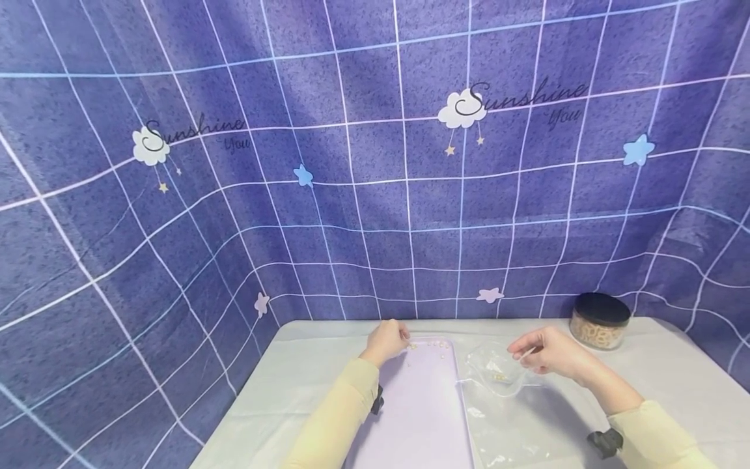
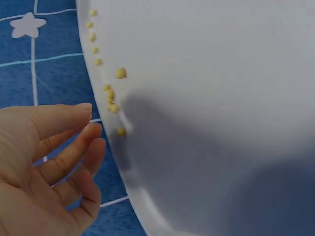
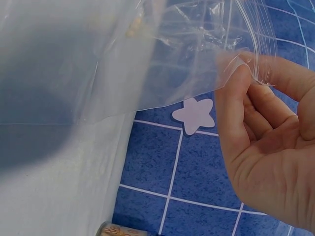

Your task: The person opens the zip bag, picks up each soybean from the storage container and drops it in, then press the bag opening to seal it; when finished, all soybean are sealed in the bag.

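At the far left corner of a lilac tray (image 1: 416,417), my left hand (image 1: 387,339) hovers with loosely bent fingers. The left wrist view shows nothing between thumb and fingertips (image 2: 83,110). Small yellow beans (image 2: 113,107) lie along the tray's far edge, close to those fingertips. My right hand (image 1: 553,352) pinches the rim of a clear zip bag (image 3: 187,54) between thumb and index finger, holding its mouth up. Inside the bag, a few yellow beans (image 1: 499,377) show through the plastic. The rest of the bag lies flat beside the tray's right side.
A clear jar with a black lid (image 1: 600,319), filled with ring-shaped pieces, stands at the back right. White cloth covers the table (image 1: 263,391). A blue-purple curtain (image 1: 375,195) with grid lines hangs right behind the table and along its left side.
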The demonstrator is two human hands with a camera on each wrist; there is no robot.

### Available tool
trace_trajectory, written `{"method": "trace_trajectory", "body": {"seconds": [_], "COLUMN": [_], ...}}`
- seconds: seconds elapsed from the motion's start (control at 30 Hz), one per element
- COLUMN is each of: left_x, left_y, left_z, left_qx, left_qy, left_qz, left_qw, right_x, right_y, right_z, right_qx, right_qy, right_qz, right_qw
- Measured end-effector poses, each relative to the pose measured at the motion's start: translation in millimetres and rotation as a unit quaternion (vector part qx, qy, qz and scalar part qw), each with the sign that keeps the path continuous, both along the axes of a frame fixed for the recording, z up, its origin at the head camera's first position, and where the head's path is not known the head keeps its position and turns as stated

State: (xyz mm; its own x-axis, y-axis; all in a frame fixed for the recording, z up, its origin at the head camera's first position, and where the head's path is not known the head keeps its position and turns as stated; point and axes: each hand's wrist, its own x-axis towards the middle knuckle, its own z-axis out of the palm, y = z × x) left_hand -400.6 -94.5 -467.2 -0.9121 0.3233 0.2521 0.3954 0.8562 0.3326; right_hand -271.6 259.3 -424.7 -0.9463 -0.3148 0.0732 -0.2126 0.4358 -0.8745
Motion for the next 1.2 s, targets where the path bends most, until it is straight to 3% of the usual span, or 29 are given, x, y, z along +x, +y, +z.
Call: {"method": "trace_trajectory", "body": {"seconds": [0.2,0.5,0.8,0.9,1.03,1.2], "left_x": [-2.3,-11.3,-7.1,-4.7,3.5,34.5], "left_y": [1.3,-3.0,-3.2,0.9,20.4,60.3], "left_z": [-9.4,-23.4,-18.8,-12.4,8.5,47.3], "left_qx": [-0.012,0.006,-0.004,0.015,0.064,0.109], "left_qy": [-0.013,-0.015,-0.017,-0.013,0.006,0.002], "left_qz": [0.013,0.024,0.010,-0.014,-0.090,-0.184], "left_qw": [0.9997,0.9996,0.9998,0.9997,0.9939,0.9769], "right_x": [-1.0,-1.8,-1.7,-1.1,-1.0,-1.4], "right_y": [4,5,4,5,6,7], "right_z": [-0.7,-1.1,-1.7,-1.1,-0.9,-0.8], "right_qx": [0.001,-0.005,-0.009,-0.006,-0.003,-0.006], "right_qy": [-0.002,-0.004,-0.005,-0.005,-0.003,-0.006], "right_qz": [-0.002,-0.001,0.001,0.000,-0.003,-0.004], "right_qw": [1.0000,1.0000,0.9999,1.0000,1.0000,1.0000]}}
